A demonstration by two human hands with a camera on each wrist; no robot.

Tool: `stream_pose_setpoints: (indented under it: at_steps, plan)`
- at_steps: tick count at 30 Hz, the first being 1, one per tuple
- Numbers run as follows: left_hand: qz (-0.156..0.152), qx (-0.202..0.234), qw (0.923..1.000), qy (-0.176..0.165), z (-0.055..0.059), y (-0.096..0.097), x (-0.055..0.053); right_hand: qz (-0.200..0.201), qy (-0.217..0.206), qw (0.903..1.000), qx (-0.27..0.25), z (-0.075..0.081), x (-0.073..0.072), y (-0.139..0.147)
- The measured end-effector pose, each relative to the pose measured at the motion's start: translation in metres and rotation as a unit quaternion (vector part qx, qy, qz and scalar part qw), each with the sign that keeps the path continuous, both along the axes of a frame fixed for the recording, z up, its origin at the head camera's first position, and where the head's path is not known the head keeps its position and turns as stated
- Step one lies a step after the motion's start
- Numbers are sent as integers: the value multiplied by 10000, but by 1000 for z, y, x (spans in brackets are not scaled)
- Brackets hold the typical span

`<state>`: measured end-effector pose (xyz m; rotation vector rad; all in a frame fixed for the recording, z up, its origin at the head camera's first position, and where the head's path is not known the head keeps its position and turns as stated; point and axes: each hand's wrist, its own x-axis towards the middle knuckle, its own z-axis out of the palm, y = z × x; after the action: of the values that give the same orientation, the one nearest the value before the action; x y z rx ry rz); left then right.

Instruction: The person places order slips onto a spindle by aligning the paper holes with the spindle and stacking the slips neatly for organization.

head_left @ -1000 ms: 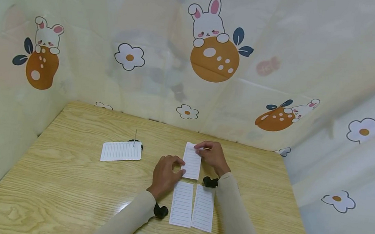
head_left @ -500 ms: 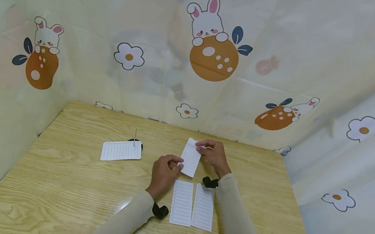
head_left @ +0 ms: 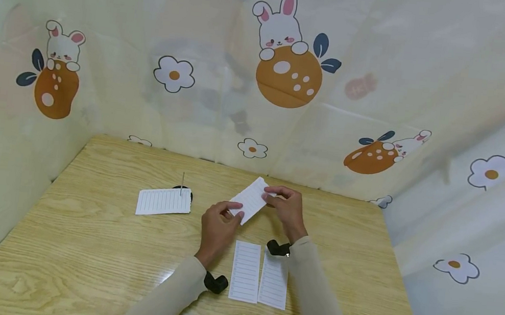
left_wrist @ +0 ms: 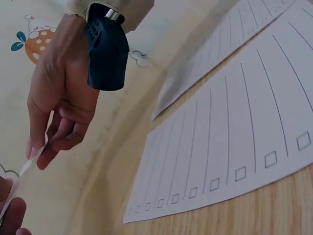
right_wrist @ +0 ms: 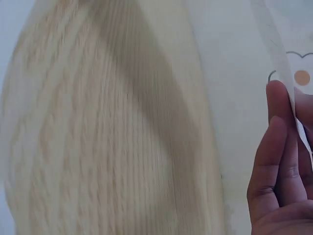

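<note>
Both hands hold one white lined paper slip (head_left: pixel 250 198), tilted and raised above the table in the head view. My left hand (head_left: pixel 219 228) pinches its lower left end between thumb and fingers. At the upper right edge my right hand (head_left: pixel 288 210) pinches it too; the right wrist view shows that hand's fingers (right_wrist: pixel 279 147) against the thin sheet. Closer to me, two more lined slips lie side by side, a left slip (head_left: pixel 245 272) and a right slip (head_left: pixel 274 280). Rows of small printed boxes run along the near slip (left_wrist: pixel 220 147) in the left wrist view.
On the left of the wooden table (head_left: pixel 100 244) a stack of lined slips (head_left: pixel 163 202) lies by a thin upright metal spike (head_left: pixel 182 183) with a dark round base. Patterned curtains (head_left: pixel 201 121) hang close along the table's back and sides.
The held slip has turned clockwise and risen from near the table. My left hand has shifted slightly left and up with it; the right hand stays close to where it was.
</note>
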<state>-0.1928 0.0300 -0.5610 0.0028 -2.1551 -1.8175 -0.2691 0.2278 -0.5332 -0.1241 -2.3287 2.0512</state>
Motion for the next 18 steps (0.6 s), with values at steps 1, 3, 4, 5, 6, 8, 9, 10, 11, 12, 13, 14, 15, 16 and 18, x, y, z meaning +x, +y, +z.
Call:
stream_pose_setpoints:
  at_steps: [1, 3, 4, 5, 6, 8, 9, 10, 11, 12, 13, 14, 15, 16, 18]
  plan:
    - [83, 21, 10000, 29, 1, 0, 0, -21, 29, 10000, -68, 0, 1, -2]
    - [245, 81, 9996, 90, 2, -1, 0, -38, 70, 9998, -157, 1, 3, -5]
    - [324, 107, 9994, 95, 3, -2, 0, -30, 88, 9998, -181, 1, 3, -7]
    - [401, 133, 9991, 105, 5, -3, 0, -6, 114, 9998, -183, 2, 4, -8]
    - [467, 178, 9987, 114, 6, -4, 0, 20, 136, 9997, -181, 2, 4, -9]
    - [536, 258, 9981, 139, 8, -8, 0, 104, 178, 9997, -149, 3, 5, -12]
    - [556, 279, 9980, 144, 9, -10, 0, 150, 191, 9996, -110, 4, 6, -13]
    - [559, 302, 9979, 152, 11, -12, -1, 185, 194, 9996, -90, 5, 6, -14]
    - [543, 317, 9979, 163, 12, -14, -1, 224, 190, 9995, -74, 6, 6, -15]
    - [510, 326, 9980, 156, 13, -16, -1, 269, 172, 9995, -72, 7, 6, -15]
    - [463, 307, 9983, 150, 14, -18, -1, 316, 159, 9993, -68, 7, 6, -16]
    - [420, 290, 9986, 129, 15, -21, -1, 358, 137, 9993, -57, 8, 5, -16]
    - [367, 262, 9989, 109, 15, -23, -1, 406, 122, 9991, -50, 9, 5, -16]
    - [304, 222, 9993, 85, 16, -25, -2, 454, 102, 9989, -46, 9, 5, -15]
    - [181, 125, 9998, 20, 16, -29, -2, 568, 63, 9984, 3, 11, 5, -14]
